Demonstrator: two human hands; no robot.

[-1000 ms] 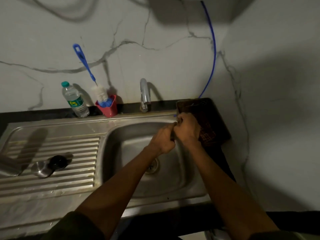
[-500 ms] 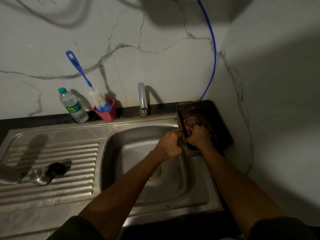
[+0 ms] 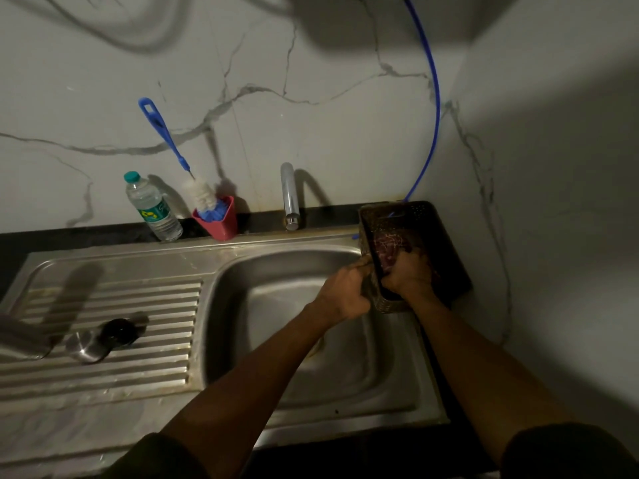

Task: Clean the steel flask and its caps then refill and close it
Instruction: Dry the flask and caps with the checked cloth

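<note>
The landmark here is the stainless steel sink basin. Left of the basin, on the ribbed drainboard, lies the steel flask, only partly in view at the frame edge, and just beside it, nearer the basin, rest a shiny steel cap and a round black inner cap, which touch each other. None of them is in a hand. At the right rim of the basin stands a dark woven basket on the surface. The left hand is closed around the basket's near wall and keeps it steady, and the right hand reaches inside the basket with fingers curled over a dark reddish scrubbing pad; if it has really gripped the pad or only touches it I cannot tell, because the light is poor. Behind the basin stand a chrome tap, not running as far as I see, a red plastic cup with a blue-handled bottle brush, and a clear plastic water bottle. I judge the step is the fetching of a scrubber, so the cleaning seems not yet begun. The next move calls for lifting the pad out, releasing the basket, and reaching across the basin for the flask or a cap.
</note>
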